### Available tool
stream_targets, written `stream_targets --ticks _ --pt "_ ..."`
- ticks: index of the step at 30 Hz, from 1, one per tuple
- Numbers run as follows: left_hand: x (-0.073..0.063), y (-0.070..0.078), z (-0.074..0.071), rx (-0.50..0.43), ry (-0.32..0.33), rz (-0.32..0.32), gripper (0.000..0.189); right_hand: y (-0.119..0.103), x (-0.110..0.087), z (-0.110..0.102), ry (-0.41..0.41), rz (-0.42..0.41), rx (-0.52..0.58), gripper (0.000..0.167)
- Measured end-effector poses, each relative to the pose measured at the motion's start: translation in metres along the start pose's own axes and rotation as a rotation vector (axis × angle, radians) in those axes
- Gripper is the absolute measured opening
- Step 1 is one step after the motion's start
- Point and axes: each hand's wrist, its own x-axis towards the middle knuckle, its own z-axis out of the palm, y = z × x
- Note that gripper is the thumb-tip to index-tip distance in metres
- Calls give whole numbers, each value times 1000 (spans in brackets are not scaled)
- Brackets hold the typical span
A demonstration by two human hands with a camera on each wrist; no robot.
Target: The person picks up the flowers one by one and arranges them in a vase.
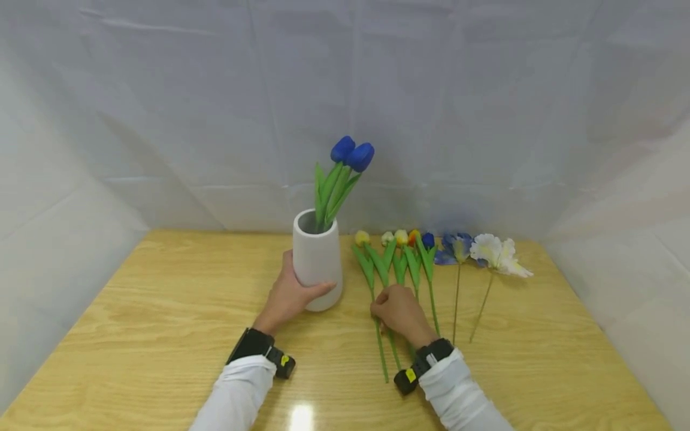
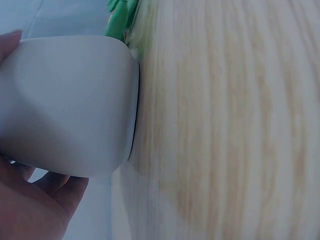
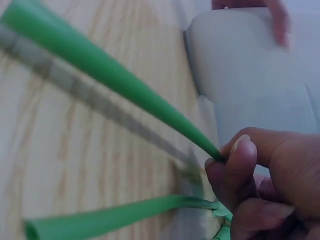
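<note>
Vase (image 1: 318, 269), white, centre frame, holding 2 blue tulips (image 1: 360, 157); left hand (image 1: 291, 294), grip curved round it — apparently for steadiness. Right hand (image 1: 401, 311), lower right of centre, grip pinching 1 green stem (image 3: 125, 90); flowers (image 1: 426, 260) spread, presumably for access.

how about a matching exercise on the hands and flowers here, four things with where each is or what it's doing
Things
1. left hand
2. right hand
3. pair of blue tulips
4. white ruffled flower

Places and states
A. farthest right of the flowers on the table
B. pinching a green stem
C. standing in the vase
D. gripping the vase

Pairs: 1-D, 2-B, 3-C, 4-A
</note>
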Motion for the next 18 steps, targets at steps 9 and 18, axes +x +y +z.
stream_targets --ticks 9,18 --pt "0 0 0 -3 0 3 97 -3 -5 -6 0 4 138 12" --pt "1 0 0 -4 -14 -3 98 -13 -14 -18 104 -48 272 17"
